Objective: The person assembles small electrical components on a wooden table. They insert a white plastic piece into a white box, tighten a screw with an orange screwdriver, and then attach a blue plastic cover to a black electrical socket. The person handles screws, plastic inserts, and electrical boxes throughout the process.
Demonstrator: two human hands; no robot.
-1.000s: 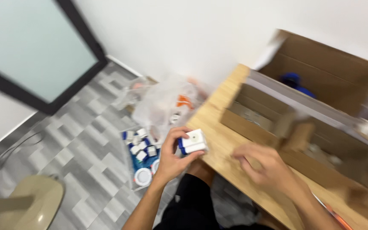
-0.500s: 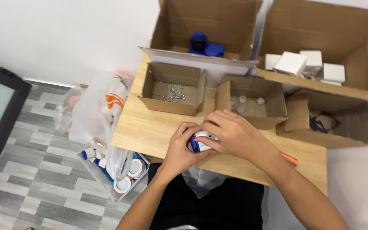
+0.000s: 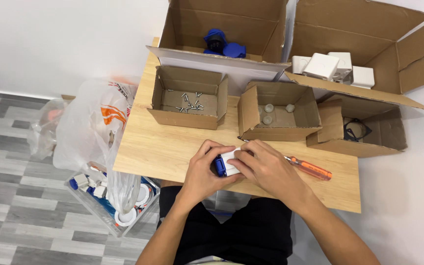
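Note:
Both hands hold one small white and blue plastic socket part [image 3: 225,164] just above the near edge of the wooden table [image 3: 158,147]. My left hand [image 3: 203,169] wraps it from the left, fingers curled over its top. My right hand [image 3: 266,167] covers its right side, fingers pressed on the white face. An orange-handled screwdriver [image 3: 310,168] lies on the table right beside my right hand.
Behind the hands stand small open cartons: one with screws [image 3: 188,100], one with pale caps [image 3: 277,110], one with a dark ring [image 3: 357,130]. Large boxes at the back hold blue parts [image 3: 224,46] and white blocks [image 3: 332,66]. Plastic bags [image 3: 96,122] and a tray of parts [image 3: 109,196] sit on the floor at left.
The view swung from the floor and bags back to the table. My left hand brought the part over the table and my right hand closed onto it.

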